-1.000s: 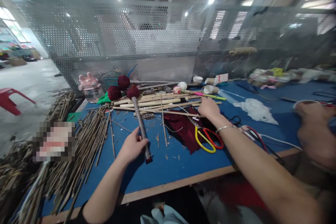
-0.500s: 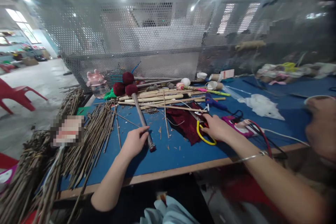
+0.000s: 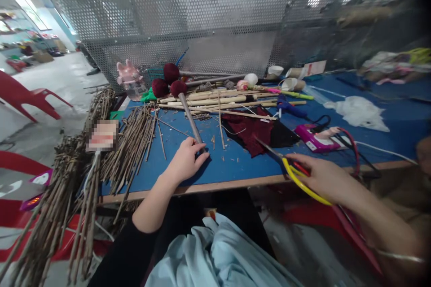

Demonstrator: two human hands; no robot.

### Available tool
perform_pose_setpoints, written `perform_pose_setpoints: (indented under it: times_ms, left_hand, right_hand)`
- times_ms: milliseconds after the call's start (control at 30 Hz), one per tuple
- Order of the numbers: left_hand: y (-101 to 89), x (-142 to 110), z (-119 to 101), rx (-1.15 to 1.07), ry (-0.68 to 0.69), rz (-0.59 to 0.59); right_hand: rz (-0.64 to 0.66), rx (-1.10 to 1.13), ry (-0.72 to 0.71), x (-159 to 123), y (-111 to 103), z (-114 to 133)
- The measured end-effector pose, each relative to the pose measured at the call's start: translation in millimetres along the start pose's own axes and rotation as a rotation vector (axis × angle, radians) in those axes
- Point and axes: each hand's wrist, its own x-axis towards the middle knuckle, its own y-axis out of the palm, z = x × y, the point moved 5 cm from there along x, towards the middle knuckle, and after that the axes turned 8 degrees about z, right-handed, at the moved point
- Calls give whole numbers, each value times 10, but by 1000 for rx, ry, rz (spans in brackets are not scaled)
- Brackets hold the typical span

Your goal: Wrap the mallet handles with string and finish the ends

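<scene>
My left hand (image 3: 186, 161) closes its thumb and fingers round the lower end of a grey stick topped with a maroon ball (image 3: 178, 89). The stick leans away from me across the blue tabletop. In my right hand (image 3: 325, 179) is a pair of scissors with yellow and red handles (image 3: 294, 172); the blades point left, just off the maroon cloth (image 3: 251, 134). Two more grey sticks with maroon balls (image 3: 171, 72) lie further back, beside a bundle of pale sticks (image 3: 215, 102).
Brown twigs (image 3: 133, 148) cover the table's left side, with a pink-lidded jar (image 3: 129, 80) behind. On the right are a blue glue gun (image 3: 286, 106), a purple power strip (image 3: 313, 138) with cables and a white plastic bag (image 3: 360, 112). A perforated metal screen (image 3: 208, 13) stands at the back.
My right hand reached in over the cloth, took hold of the scissors and drew them right and towards me. My left hand slid down to the stick's lower end. The view tilted downward.
</scene>
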Motion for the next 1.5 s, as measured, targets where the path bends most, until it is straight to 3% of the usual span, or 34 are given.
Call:
perform_pose_setpoints:
  times_ms: [100,167,267,367,500,633,800,900,1067,1267,1500]
  left_hand:
    - [35,54,-24,30,10,78]
    - [31,64,-31,-1,6,90]
    - [-24,15,-10,-135,-50,2]
    - [-36,-75,78,-279,-190,-89]
    - [72,-144,200,-454,-292,-103]
    - [103,-129,236,-505,-231,-81]
    - [-62,8,110,-86,-18,-25]
    - [-90,138,96,5,50,32]
    - [-94,308,217,-88,10,32]
    - [-116,329,292,-237,-7,14]
    - [-69,334,325,-363,-6,28]
  right_hand:
    - [81,50,-3,-252,194,58]
    - [62,77,-32,-336,254,181]
    - [8,97,-138,-349,270,429]
    - [-49,100,-222,-287,242,657]
    - [-30,-6,-283,-194,242,916]
    - [8,-163,-368,-142,242,1118]
    - [52,-210,-399,-102,221,1233]
    - [56,-208,-399,-88,231,1275]
    - [35,-218,-419,-41,301,1328]
    - [30,-221,-436,14,350,1349]
    - [47,-283,-576,180,290,1451]
